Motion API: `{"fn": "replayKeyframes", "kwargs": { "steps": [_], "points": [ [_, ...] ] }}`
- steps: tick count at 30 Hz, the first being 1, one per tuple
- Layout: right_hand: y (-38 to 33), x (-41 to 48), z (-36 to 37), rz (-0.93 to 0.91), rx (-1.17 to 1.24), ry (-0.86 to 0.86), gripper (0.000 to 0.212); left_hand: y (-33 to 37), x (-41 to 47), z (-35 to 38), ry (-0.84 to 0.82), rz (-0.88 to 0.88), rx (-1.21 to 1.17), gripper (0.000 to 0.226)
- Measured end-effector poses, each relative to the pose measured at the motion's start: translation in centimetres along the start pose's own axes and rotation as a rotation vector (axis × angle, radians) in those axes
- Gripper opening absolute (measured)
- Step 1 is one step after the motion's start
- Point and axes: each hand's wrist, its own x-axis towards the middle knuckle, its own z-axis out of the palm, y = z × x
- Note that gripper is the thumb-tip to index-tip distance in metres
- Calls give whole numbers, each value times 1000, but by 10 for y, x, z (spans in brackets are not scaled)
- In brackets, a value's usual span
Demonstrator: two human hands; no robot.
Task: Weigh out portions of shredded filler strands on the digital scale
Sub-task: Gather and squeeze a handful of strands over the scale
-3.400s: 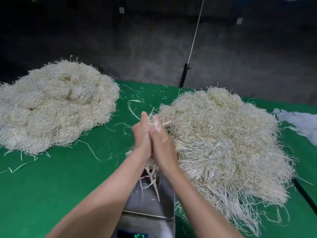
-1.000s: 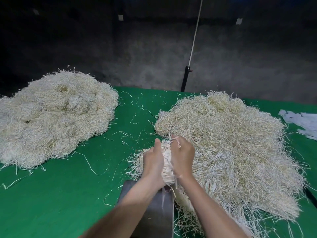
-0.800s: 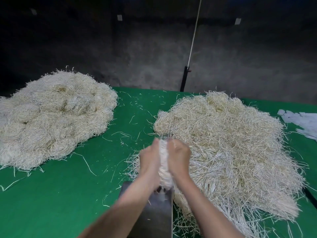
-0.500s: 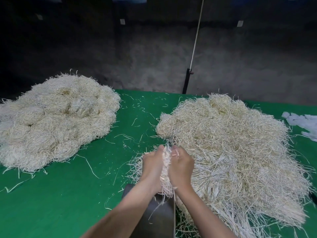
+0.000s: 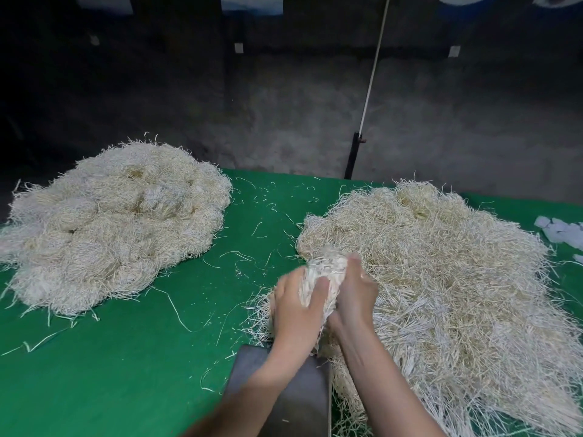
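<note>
Nearest me, the flat grey metal scale pan [image 5: 303, 392] lies on the green cloth-covered table [image 5: 126, 357]. Just past its far edge my left hand [image 5: 295, 313] and right hand [image 5: 355, 298] are close together, fingers curled round a tight wad of pale cream shredded strands [image 5: 321, 272] at the near-left edge of the big loose heap of strands [image 5: 441, 279]. Farther left, well apart, sits a second, clumped heap of strands [image 5: 110, 222].

Left hand [image 5: 295, 310] and right hand [image 5: 355, 296] grip strand bundle [image 5: 325, 274] above scale platform [image 5: 299, 395], beside right pile [image 5: 441, 279].
</note>
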Motion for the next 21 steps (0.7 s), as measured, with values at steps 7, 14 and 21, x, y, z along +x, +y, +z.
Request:
{"fn": "replayKeyframes", "kwargs": {
  "steps": [7, 14, 21],
  "points": [
    [48, -42, -4, -675, -706, -140, 38, 21, 36, -12, 185, -419, -472, 32],
    [43, -42, -5, -710, -749, -106, 33, 33, 31, -11, 28, -424, -463, 38],
    [31, -21, -14, -499, -562, -102, 49, 34, 11, -3, -70, -518, -432, 39]
  ]
}}
